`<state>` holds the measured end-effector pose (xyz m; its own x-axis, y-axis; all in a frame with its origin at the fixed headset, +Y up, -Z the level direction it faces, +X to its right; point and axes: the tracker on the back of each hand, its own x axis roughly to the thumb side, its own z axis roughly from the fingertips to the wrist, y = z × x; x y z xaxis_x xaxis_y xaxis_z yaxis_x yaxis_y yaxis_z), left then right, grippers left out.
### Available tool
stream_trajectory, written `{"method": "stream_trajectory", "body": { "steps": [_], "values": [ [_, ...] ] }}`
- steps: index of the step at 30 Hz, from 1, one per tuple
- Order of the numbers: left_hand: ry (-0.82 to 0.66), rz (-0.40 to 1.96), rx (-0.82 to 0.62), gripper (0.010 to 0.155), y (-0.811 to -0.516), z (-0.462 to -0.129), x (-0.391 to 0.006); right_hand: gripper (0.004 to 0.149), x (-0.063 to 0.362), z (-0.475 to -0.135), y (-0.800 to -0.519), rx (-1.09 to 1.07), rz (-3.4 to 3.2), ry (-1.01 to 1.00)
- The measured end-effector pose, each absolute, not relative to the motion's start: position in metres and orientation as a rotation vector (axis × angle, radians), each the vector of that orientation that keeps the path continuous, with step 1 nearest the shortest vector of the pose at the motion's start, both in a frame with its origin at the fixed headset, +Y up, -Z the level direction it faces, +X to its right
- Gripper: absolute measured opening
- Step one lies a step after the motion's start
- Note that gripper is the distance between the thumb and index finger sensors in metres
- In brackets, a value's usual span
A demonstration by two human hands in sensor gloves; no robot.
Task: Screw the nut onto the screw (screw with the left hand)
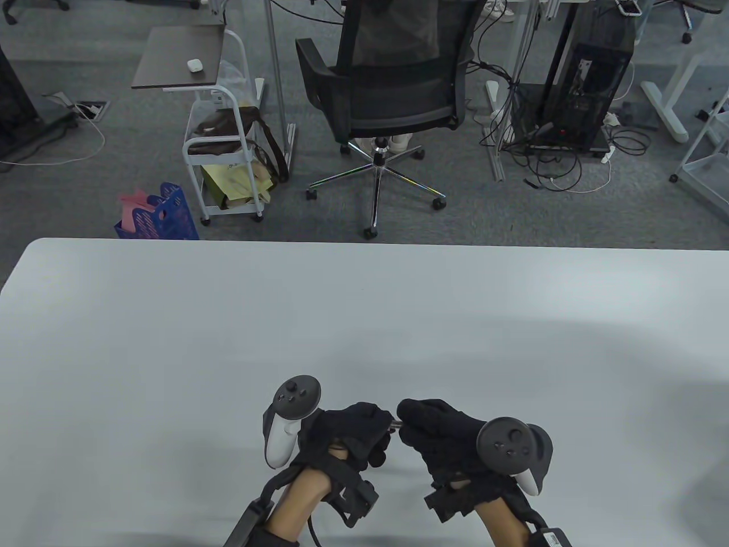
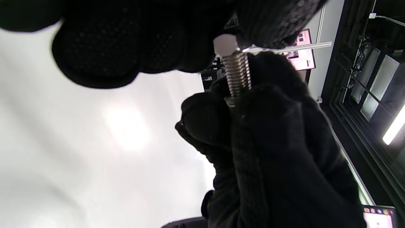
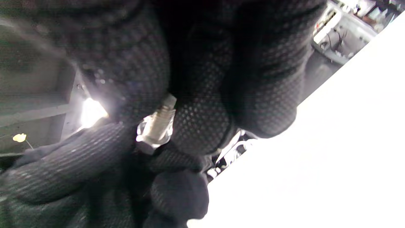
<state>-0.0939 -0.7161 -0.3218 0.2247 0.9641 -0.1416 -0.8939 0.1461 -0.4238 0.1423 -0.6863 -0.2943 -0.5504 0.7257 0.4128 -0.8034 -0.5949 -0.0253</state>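
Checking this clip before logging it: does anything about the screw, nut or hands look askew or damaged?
Nothing stands out. The threaded silver metal screw spans straight between the black-gloved left hand and right hand; its threads look clean.

Silver screw [image 2: 237, 76], black mesh-patterned gloves, white table [image 1: 228, 342], grey carpet [image 1: 569, 211].

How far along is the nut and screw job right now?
Done: both parts are off the table and brought together, the nut sitting at the end of the screw. In hand: the left hand pinches the nut and the right hand grips the screw. Left: bare thread shows between the hands, so most of the turning remains.
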Motion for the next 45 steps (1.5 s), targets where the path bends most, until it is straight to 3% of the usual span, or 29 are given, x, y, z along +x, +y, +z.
{"method": "stream_trajectory", "body": {
  "steps": [7,11,18,21,23,25,30,35,38,45],
  "values": [
    [-0.278,1.381,-0.497,0.055,-0.712,-0.323,-0.090,0.047,0.139,-0.290,-0.680,0.487,2.269,-0.387],
    [-0.219,1.402,-0.476,0.072,-0.717,-0.322,-0.094,0.046,0.141,-0.289,-0.677,0.488,2.271,-0.437],
    [-0.265,1.378,-0.476,0.054,-0.713,-0.323,-0.092,0.046,0.138,-0.286,-0.676,0.528,2.329,-0.477],
    [-0.304,1.397,-0.520,0.055,-0.713,-0.323,-0.091,0.046,0.139,-0.286,-0.675,0.530,2.328,-0.482],
    [-0.266,1.415,-0.516,0.068,-0.717,-0.322,-0.093,0.044,0.138,-0.286,-0.675,0.534,2.331,-0.490],
    [-0.222,1.397,-0.490,0.072,-0.719,-0.322,-0.095,0.044,0.138,-0.286,-0.675,0.536,2.330,-0.490],
    [-0.243,1.368,-0.510,0.056,-0.716,-0.322,-0.092,0.042,0.137,-0.285,-0.676,0.548,2.352,-0.488],
    [-0.293,1.364,-0.549,0.057,-0.715,-0.322,-0.090,0.043,0.137,-0.285,-0.675,0.544,2.353,-0.489],
    [-0.255,1.378,-0.549,0.071,-0.720,-0.322,-0.093,0.043,0.137,-0.285,-0.675,0.539,2.339,-0.481],
    [-0.286,1.338,-0.510,0.055,-0.715,-0.323,-0.089,0.044,0.136,-0.285,-0.675,0.551,2.373,-0.495]
  ]
}}
